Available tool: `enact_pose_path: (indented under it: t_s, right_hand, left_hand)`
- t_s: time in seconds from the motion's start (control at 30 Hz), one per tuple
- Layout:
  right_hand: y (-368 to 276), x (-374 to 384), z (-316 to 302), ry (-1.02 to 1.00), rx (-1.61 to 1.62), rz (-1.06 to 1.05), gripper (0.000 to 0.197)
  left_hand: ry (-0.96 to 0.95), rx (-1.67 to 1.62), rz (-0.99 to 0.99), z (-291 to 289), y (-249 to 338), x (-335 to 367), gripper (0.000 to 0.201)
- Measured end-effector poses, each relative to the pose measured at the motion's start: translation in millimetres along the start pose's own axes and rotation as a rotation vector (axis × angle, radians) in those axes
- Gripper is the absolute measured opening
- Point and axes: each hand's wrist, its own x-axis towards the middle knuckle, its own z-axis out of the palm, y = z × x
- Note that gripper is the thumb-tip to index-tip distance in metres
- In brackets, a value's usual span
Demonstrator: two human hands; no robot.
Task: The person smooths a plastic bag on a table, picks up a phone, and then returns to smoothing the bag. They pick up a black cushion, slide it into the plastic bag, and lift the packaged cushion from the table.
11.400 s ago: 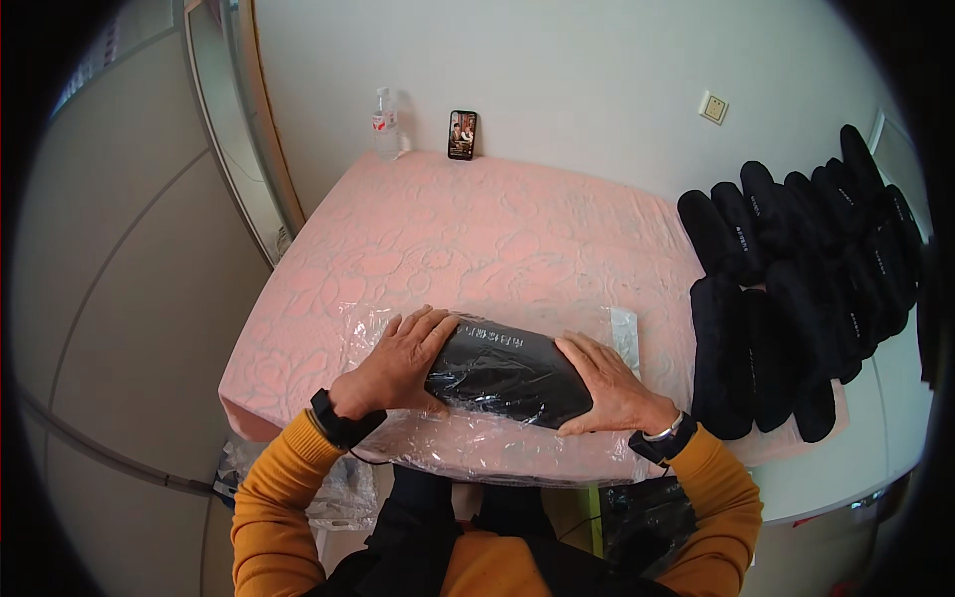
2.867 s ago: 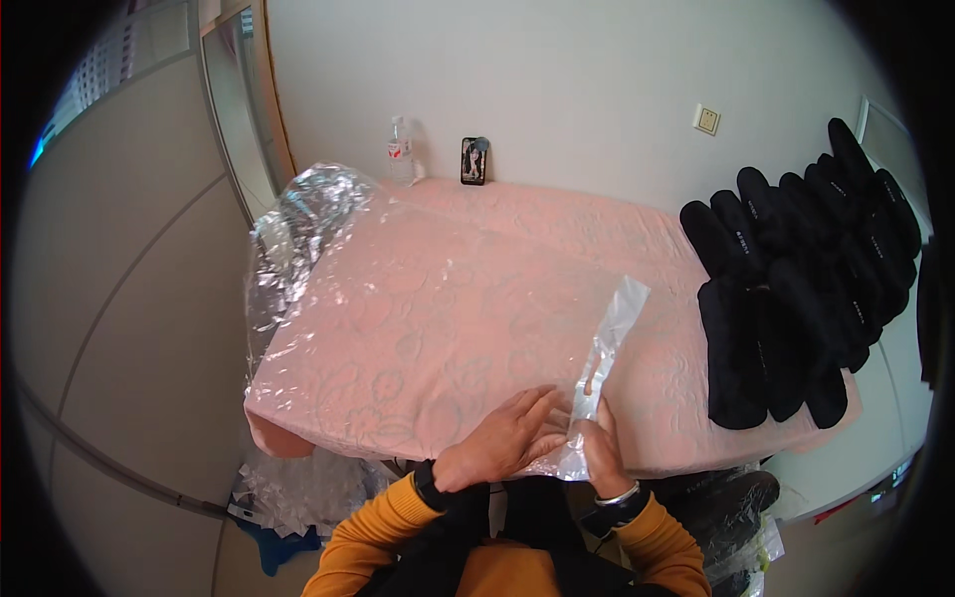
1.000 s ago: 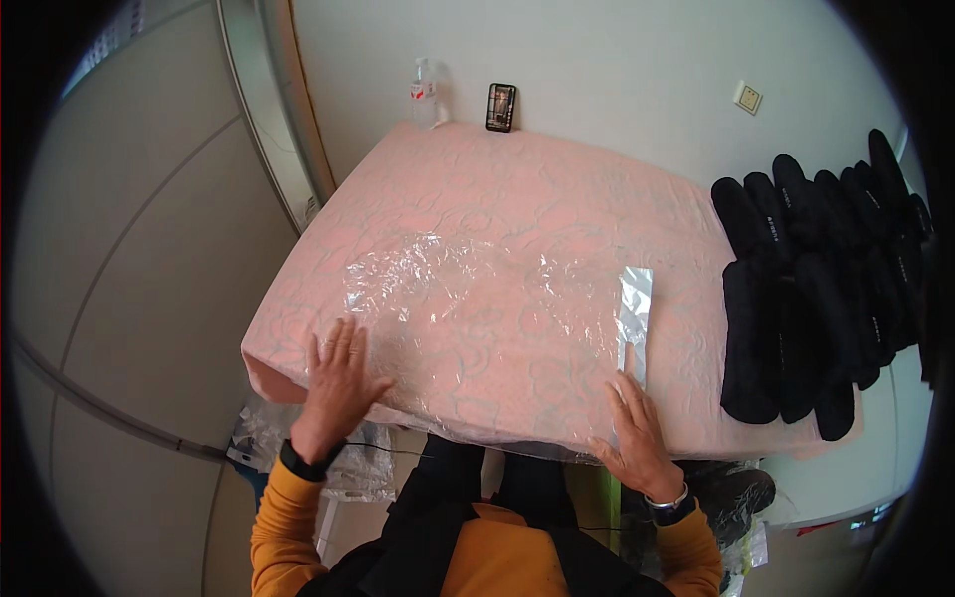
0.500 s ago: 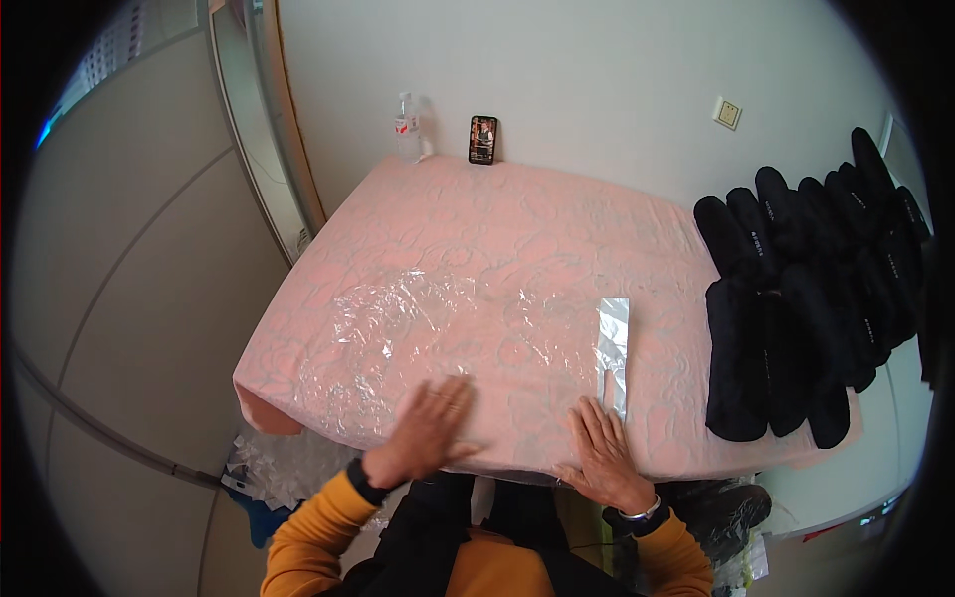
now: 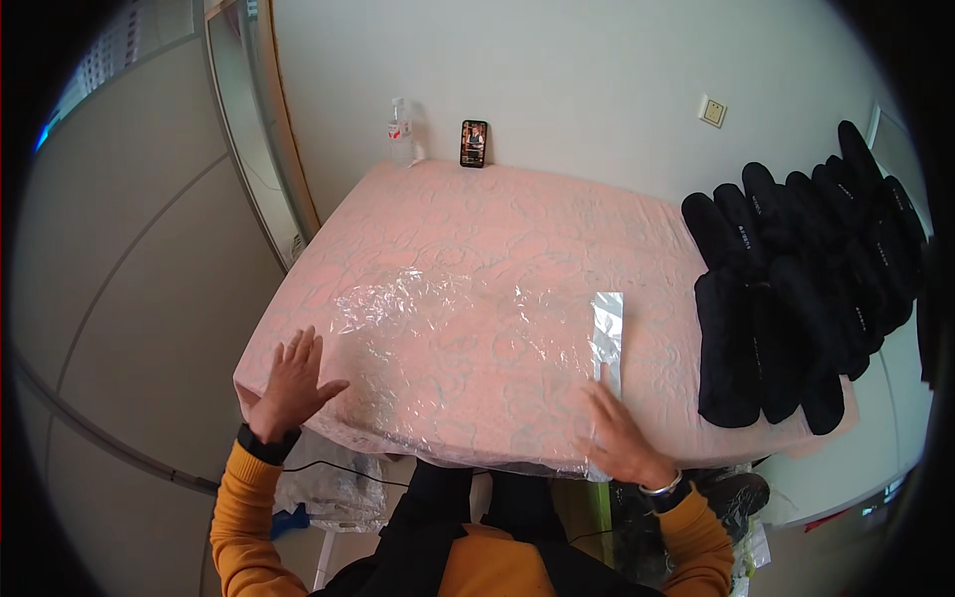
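A large clear plastic bag [image 5: 403,301] lies flat and crinkled on a table with a pink patterned cloth [image 5: 497,214]. Along the bag's right end runs a silvery band [image 5: 608,323]. My left hand [image 5: 288,388] is spread with nothing in it, palm down over the left front part of the table by the bag's left side. Over the lower part of the silvery band is my right hand [image 5: 619,438], its fingers stretched out and slightly blurred. Whether either palm presses on the plastic, I cannot tell.
Several long, black, soft padded pieces [image 5: 731,348] are piled on the table's right side. At the back stand a clear bottle [image 5: 400,134] and an upright phone [image 5: 474,143] against the wall. Clear plastic [image 5: 328,488] hangs below the front edge at left.
My left hand has moved left from the middle front of the bag. My right hand has shifted slightly right and lower. The bag's left part looks smoother.
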Motion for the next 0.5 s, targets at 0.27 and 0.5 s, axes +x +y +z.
enact_pose_path:
  t_s: [0.27,0.5]
  right_hand:
    - [-8,21,-58,0.033,-0.116,-0.063,0.068]
    - [20,63,-35,-0.033,-0.248,-0.126,0.074]
  left_hand:
    - [0.114,-0.001,0.321,-107,86,-7,0.079]
    - [-0.277,-0.079,0.75,-82,219,56,0.086]
